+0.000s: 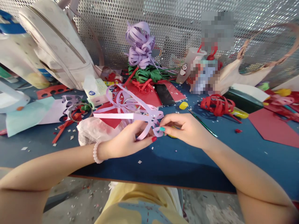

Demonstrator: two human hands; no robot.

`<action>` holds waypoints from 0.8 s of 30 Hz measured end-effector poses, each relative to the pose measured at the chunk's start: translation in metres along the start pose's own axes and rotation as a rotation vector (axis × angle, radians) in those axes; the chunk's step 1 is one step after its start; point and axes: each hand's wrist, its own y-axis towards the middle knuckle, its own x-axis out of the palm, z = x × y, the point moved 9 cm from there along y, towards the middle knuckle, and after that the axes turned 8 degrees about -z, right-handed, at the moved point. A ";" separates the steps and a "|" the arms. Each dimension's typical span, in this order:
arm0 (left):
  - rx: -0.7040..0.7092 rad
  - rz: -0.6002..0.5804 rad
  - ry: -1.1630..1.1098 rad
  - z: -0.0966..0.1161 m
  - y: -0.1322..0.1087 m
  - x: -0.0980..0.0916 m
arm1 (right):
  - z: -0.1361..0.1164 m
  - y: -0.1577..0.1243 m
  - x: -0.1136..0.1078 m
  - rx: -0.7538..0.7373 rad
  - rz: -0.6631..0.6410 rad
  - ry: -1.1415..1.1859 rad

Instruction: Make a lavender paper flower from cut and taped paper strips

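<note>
Over the front of the table, both of my hands hold a cutout of lilac paper strips joined at a centre with small holes. My left hand grips it from below, thumb and fingers closed around the strips. With thumb and forefinger my right hand pinches the curled end of one strip on the right side. Other strips fan out loosely to the left and up. Part of a yellow object shows beneath my right hand; its kind is hidden.
A crumpled plastic bag lies left of my hands. Behind stand lilac curled paper flowers, near a phone on red paper. A pen and red paper curls lie right. A white backpack leans against the perforated metal panel.
</note>
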 end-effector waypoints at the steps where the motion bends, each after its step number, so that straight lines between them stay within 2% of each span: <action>1: -0.001 0.014 0.009 0.000 0.000 -0.001 | -0.002 -0.001 -0.003 -0.017 0.027 -0.018; 5: 0.025 0.129 0.157 0.002 -0.003 -0.014 | -0.008 -0.004 -0.011 -0.061 0.110 -0.032; 7: 0.040 0.142 0.220 0.003 -0.004 -0.016 | -0.009 -0.006 -0.013 -0.061 0.158 -0.012; 11: 0.141 0.010 0.171 0.013 -0.003 -0.007 | -0.017 -0.012 -0.014 -0.121 0.235 -0.076; 14: 0.245 -0.069 0.035 0.026 -0.005 0.000 | -0.027 -0.013 -0.010 -0.204 0.209 -0.176; 19: 0.105 -0.036 -0.050 0.018 -0.006 0.001 | -0.040 -0.015 -0.005 -0.324 0.200 -0.290; 24: 0.089 -0.025 -0.011 0.015 -0.006 0.005 | -0.042 -0.015 0.000 -0.340 0.198 -0.309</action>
